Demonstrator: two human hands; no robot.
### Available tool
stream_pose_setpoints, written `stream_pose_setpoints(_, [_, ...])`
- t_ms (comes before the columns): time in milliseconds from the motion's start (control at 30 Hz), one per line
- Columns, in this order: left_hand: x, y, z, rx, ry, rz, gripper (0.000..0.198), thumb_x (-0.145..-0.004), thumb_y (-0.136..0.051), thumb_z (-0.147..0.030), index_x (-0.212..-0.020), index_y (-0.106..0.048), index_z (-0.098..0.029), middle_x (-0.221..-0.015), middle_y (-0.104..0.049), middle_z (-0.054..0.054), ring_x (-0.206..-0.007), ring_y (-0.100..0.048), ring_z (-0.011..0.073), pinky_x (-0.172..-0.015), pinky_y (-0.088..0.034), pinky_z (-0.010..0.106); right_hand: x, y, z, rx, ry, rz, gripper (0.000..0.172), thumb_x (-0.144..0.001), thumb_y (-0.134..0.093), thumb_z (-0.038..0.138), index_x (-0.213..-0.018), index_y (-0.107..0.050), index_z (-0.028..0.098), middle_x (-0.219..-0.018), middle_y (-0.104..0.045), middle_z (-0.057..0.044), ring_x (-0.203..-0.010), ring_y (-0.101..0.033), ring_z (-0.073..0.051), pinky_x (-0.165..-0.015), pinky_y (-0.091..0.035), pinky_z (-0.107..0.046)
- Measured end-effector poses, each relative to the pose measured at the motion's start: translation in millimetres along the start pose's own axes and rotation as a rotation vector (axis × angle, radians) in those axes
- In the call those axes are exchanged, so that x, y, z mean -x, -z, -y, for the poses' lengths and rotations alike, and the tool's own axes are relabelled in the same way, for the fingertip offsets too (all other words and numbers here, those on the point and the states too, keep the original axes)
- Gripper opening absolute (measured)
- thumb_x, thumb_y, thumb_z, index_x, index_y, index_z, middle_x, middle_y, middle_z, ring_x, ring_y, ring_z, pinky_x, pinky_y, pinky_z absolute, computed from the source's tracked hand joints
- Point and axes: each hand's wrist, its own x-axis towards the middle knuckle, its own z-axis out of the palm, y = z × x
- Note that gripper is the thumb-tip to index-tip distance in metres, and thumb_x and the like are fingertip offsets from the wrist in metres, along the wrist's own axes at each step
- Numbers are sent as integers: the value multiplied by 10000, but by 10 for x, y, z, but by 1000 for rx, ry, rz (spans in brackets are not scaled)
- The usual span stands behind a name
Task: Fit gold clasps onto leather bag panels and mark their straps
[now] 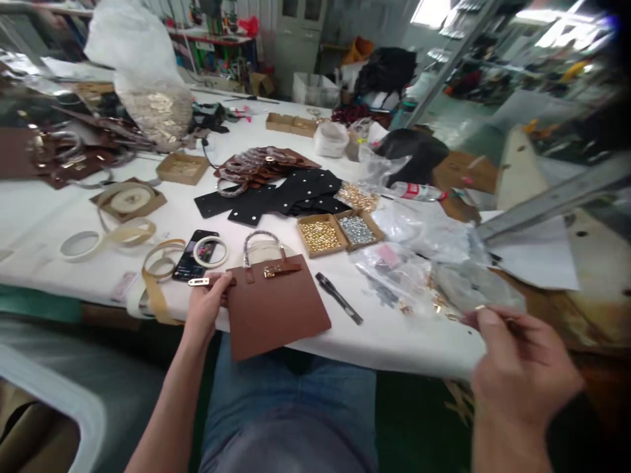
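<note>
A brown leather bag panel [276, 312] lies at the table's front edge, partly over my lap. It has a wrapped handle [263, 235] and a gold clasp [272, 270] at its top. My left hand [211, 301] is closed at the panel's upper left corner, pinching a short brown strap whose gold metal plate [198, 282] sticks out to the left. Off to the right, my right hand [522, 358] is raised near small gold fittings [438, 303] on the table. Its thumb and fingers are pinched together, with a tiny glint at the tips; blur hides what it is.
A black-handled tool [339, 299] lies right of the panel. Behind stand boxes of gold studs [320, 236] and silver studs [357, 230], with black strips [290, 197] beyond. A phone [194, 256] and tape rolls [160, 259] lie left. A metal post [552, 203] slants at right.
</note>
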Motion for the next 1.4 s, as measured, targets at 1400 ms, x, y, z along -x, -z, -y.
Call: stream_pose_setpoints(1400, [211, 240, 315, 230, -247, 30, 417, -1044, -794, -524, -1269, -865, -180, -1195, -880, 119, -1098, -830, 311, -993, -667, 396, 2107, -2453, 1149, 109, 237, 1296, 173, -1041, -774, 340, -1117, -892, 238, -1128, -888, -81, -949, -839, -273, -874, -689, -381])
